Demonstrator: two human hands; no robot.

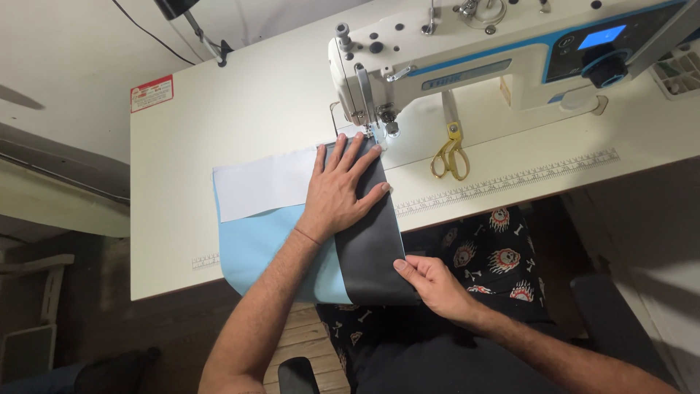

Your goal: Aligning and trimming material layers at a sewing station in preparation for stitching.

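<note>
A dark grey fabric strip (372, 248) lies over light blue fabric (255, 244) and a white fabric piece (262, 186) on the sewing table (219, 117). My left hand (339, 190) presses flat on the grey strip, fingers spread, fingertips just before the presser foot (368, 133) of the white and blue sewing machine (474, 51). My right hand (430, 281) pinches the strip's near end at the table's front edge, where the fabric hangs over.
Gold-handled scissors (448, 157) lie right of the needle beside a printed ruler strip (510, 182). A red and white sticker (152, 93) sits at the table's far left. A small compartment tray (682, 73) is at far right. My patterned-trouser lap (488, 252) is below.
</note>
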